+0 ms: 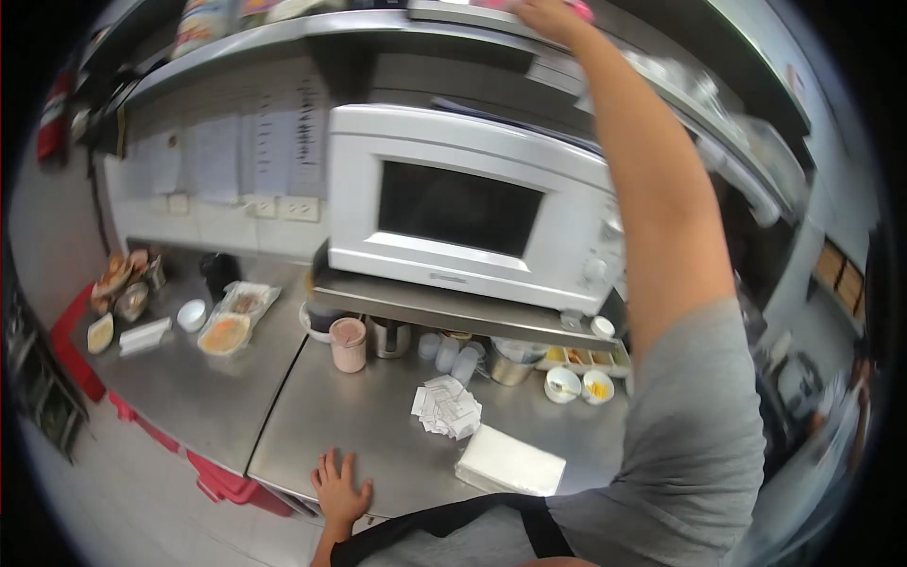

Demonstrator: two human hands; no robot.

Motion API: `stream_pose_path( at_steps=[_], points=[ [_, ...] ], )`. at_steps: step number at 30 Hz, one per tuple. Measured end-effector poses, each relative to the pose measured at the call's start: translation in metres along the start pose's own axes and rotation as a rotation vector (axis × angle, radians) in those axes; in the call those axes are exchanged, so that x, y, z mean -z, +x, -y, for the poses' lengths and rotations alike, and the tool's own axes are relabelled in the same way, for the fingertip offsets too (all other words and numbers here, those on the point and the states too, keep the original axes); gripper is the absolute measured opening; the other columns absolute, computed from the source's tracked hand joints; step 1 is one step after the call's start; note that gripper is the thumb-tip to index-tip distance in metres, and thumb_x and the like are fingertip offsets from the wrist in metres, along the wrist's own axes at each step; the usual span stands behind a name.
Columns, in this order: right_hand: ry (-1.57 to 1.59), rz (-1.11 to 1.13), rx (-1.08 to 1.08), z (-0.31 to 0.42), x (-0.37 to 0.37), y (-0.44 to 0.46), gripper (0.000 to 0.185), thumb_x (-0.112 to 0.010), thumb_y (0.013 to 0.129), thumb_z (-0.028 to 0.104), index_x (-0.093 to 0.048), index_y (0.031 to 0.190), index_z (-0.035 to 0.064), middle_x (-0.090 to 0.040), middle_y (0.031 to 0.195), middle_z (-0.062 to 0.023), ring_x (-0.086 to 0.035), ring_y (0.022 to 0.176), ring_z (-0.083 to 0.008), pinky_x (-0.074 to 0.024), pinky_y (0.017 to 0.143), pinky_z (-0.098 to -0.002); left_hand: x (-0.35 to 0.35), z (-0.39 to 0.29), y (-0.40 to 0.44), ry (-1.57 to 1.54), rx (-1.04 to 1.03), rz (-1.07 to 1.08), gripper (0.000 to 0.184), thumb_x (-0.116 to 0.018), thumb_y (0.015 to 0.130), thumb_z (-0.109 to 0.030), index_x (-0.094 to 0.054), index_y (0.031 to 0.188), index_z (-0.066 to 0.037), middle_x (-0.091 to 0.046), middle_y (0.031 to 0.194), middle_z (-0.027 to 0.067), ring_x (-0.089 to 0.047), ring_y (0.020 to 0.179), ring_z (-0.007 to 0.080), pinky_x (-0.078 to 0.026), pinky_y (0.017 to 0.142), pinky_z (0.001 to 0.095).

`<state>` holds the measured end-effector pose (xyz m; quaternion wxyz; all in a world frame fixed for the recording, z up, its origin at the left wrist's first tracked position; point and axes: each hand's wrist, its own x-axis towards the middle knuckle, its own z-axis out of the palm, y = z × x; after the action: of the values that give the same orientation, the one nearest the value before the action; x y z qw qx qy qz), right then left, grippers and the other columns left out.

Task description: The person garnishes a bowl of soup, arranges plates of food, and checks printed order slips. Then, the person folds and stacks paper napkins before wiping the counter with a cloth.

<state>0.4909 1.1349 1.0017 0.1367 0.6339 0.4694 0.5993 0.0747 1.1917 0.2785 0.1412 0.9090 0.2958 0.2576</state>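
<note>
Right hand (pixel 548 17) stretched overhead at pink item (pixel 583 11); grip, item's axis unclear. Left hand (pixel 340 491) flat on tabletop (pixel 368 416), fingers (pixel 348 465) wide.

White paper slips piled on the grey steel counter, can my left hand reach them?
Probably yes: your left hand rests open on the steel counter, with bare metal up to the white paper slips.

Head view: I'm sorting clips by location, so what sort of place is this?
Most likely a commercial kitchen: a white microwave stands on a raised shelf above a steel counter, which holds a small bowl of yellow food.
</note>
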Motion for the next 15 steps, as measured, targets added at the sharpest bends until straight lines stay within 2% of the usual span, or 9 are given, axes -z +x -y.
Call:
stream_pose_path(
  at_steps=[1, 2, 3, 7, 9, 11, 12, 13, 15],
  points=[
    [0.073, 0.094, -0.157, 0.016, 0.012, 0.000, 0.051, -0.028, 0.097, 0.038, -0.059, 0.115, 0.0012, -0.059, 0.116, -0.0231, -0.054, 0.108, -0.0394, -0.0383, 0.094, -0.0499, 0.001, -0.002, 0.002, 0.003, -0.006, 0.007, 0.064, -0.066, 0.070, -0.037, -0.050, 0.127, -0.013, -0.033, 0.140, 0.0205, -0.028, 0.131, 0.0392, -0.021, 0.104, 0.0542],
    [0.077, -0.226, -0.494, 0.054, 0.014, -0.015, 0.057, -0.024, 0.097, 0.044, -0.052, 0.126, 0.0031, -0.048, 0.130, -0.0259, -0.045, 0.122, -0.0397, -0.0301, 0.103, -0.0490, 0.003, -0.005, 0.002, 0.004, -0.009, 0.015, 0.064, -0.066, 0.070, -0.037, -0.049, 0.127, -0.013, -0.033, 0.140, 0.0208, -0.028, 0.131, 0.0398, -0.021, 0.104, 0.0543],
    [0.387, 0.177, -0.477, 0.063, 0.067, -0.023, 0.065, -0.025, 0.094, 0.051, -0.038, 0.138, 0.0058, -0.035, 0.140, -0.0278, -0.034, 0.131, -0.0397, -0.0198, 0.109, -0.0487, 0.004, -0.007, 0.001, 0.003, -0.007, 0.019, 0.064, -0.066, 0.070, -0.037, -0.049, 0.127, -0.013, -0.033, 0.140, 0.0212, -0.028, 0.130, 0.0403, -0.021, 0.104, 0.0545],
    [0.236, -0.209, -0.509, 0.115, 0.088, -0.059, 0.084, -0.049, 0.081, 0.058, -0.024, 0.145, 0.0095, -0.015, 0.149, -0.0275, -0.005, 0.137, -0.0510, 0.0007, 0.109, -0.0596, -0.004, -0.002, -0.001, 0.050, -0.056, 0.022, 0.064, -0.065, 0.071, -0.037, -0.048, 0.128, -0.012, -0.032, 0.141, 0.0218, -0.028, 0.130, 0.0412, -0.020, 0.104, 0.0546],
    [0.270, -0.275, -0.469, 0.133, 0.109, -0.076, 0.088, -0.057, 0.077, 0.056, -0.028, 0.142, 0.0039, -0.019, 0.148, -0.0272, -0.009, 0.137, -0.0490, -0.0012, 0.109, -0.0603, -0.006, 0.000, -0.002, 0.077, -0.066, 0.023, 0.065, -0.065, 0.071, -0.036, -0.047, 0.129, -0.012, -0.031, 0.141, 0.0219, -0.028, 0.130, 0.0412, -0.021, 0.104, 0.0542],
    [0.462, -0.471, -0.281, 0.149, 0.113, -0.091, 0.084, -0.062, 0.075, 0.054, -0.031, 0.143, 0.0150, -0.017, 0.149, -0.0256, -0.010, 0.139, -0.0444, -0.0024, 0.110, -0.0602, -0.005, -0.002, -0.003, 0.059, -0.069, 0.016, 0.064, -0.064, 0.072, -0.036, -0.047, 0.129, -0.012, -0.031, 0.142, 0.0218, -0.027, 0.130, 0.0411, -0.021, 0.104, 0.0536],
    [0.172, -0.755, -0.193, 0.161, 0.111, -0.101, 0.049, -0.056, 0.085, 0.050, -0.053, 0.127, 0.0240, -0.047, 0.134, -0.0127, -0.042, 0.125, -0.0331, -0.0290, 0.100, -0.0574, -0.006, -0.003, -0.002, 0.047, -0.069, 0.009, 0.064, -0.064, 0.072, -0.036, -0.046, 0.129, -0.012, -0.030, 0.142, 0.0217, -0.027, 0.130, 0.0411, -0.021, 0.104, 0.0533],
    [0.317, -0.705, -0.009, 0.166, 0.121, -0.110, 0.056, -0.057, 0.080, 0.057, -0.051, 0.127, 0.0277, -0.039, 0.141, -0.0087, -0.033, 0.131, -0.0352, -0.0184, 0.101, -0.0650, -0.007, -0.003, -0.002, 0.056, -0.069, 0.014, 0.064, -0.064, 0.072, -0.036, -0.047, 0.129, -0.012, -0.030, 0.142, 0.0219, -0.028, 0.130, 0.0411, -0.021, 0.104, 0.0531],
    [0.434, -0.689, 0.175, 0.185, 0.146, -0.154, 0.048, -0.062, 0.076, 0.054, -0.055, 0.118, 0.0321, -0.045, 0.133, -0.0105, -0.034, 0.131, -0.0313, -0.0211, 0.102, -0.0605, -0.011, -0.001, -0.003, 0.069, -0.064, 0.029, 0.063, -0.064, 0.072, -0.035, -0.048, 0.128, -0.012, -0.030, 0.142, 0.0224, -0.028, 0.130, 0.0413, -0.021, 0.104, 0.0525]
  ],
)
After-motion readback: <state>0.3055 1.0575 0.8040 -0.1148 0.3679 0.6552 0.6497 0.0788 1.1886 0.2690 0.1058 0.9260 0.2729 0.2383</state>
